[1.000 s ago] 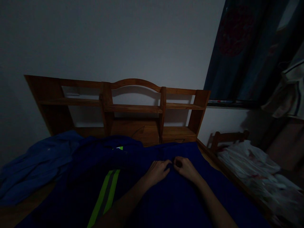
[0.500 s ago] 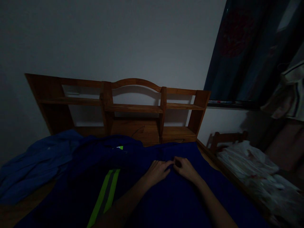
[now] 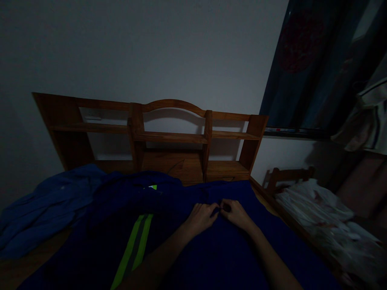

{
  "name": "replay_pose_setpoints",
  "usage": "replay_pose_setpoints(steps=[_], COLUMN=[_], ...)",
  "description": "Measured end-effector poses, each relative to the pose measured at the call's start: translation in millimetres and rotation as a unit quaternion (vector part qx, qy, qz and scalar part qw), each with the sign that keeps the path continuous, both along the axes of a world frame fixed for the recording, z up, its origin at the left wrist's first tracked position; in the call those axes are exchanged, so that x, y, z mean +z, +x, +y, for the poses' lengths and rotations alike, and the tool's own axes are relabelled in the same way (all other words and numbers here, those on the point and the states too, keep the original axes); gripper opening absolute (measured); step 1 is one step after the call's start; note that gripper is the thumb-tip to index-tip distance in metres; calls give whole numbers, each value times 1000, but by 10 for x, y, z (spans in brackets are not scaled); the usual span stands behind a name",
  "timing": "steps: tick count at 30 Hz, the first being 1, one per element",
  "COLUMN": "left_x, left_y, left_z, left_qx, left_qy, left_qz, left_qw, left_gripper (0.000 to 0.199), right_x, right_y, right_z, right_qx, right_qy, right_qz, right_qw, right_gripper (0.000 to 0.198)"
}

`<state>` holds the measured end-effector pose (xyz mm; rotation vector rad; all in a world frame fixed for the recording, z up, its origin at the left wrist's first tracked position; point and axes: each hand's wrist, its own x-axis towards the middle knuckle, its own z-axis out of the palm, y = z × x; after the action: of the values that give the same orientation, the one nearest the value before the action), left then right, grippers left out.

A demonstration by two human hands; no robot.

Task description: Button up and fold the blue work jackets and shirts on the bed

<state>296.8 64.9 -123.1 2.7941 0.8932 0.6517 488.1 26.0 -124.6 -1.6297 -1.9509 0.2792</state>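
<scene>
A dark blue work garment [image 3: 229, 249] lies spread out in front of me, with a yellow-green and grey reflective stripe [image 3: 136, 245] on its left part. Over its upper right area, my left hand [image 3: 202, 216] is closed in a pinch at the cloth. My right hand [image 3: 236, 214] pinches the same spot from the other side, thumb and index finger curled into a ring. The fingertips of both hands almost meet. Any small part between them, such as a fastener, is too dark to make out.
A lighter blue cloth [image 3: 51, 201] is heaped at the left. Behind the garment stands a wooden headboard with shelves [image 3: 171, 138] against the wall. At the right are a wooden edge [image 3: 290, 221], white plastic bags [image 3: 320, 209], a wooden chair back [image 3: 287, 175] and hanging clothes [image 3: 375, 117].
My left index finger, stretched toward the right hand before, has bent and drawn into a pinch with the thumb. My right hand and the garment have hardly moved.
</scene>
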Motion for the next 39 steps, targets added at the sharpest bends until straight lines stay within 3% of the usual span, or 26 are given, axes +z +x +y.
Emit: replay_pose_setpoints(steps=[20, 27, 39], left_x=[-41, -113, -357], left_y=[24, 53, 154], left_z=[40, 90, 306], left_qx=[13, 21, 20], left_qy=[-1, -82, -226], left_qz=[-24, -97, -218], left_qw=[1000, 992, 949], left_gripper=[35, 31, 29], right_x=[-31, -7, -46], right_y=[18, 4, 20], right_z=[24, -1, 36], right_qx=[2, -1, 2], right_qy=[-11, -9, -7], right_qz=[13, 11, 11], right_qw=[1000, 1000, 1000], right_gripper=[9, 10, 11])
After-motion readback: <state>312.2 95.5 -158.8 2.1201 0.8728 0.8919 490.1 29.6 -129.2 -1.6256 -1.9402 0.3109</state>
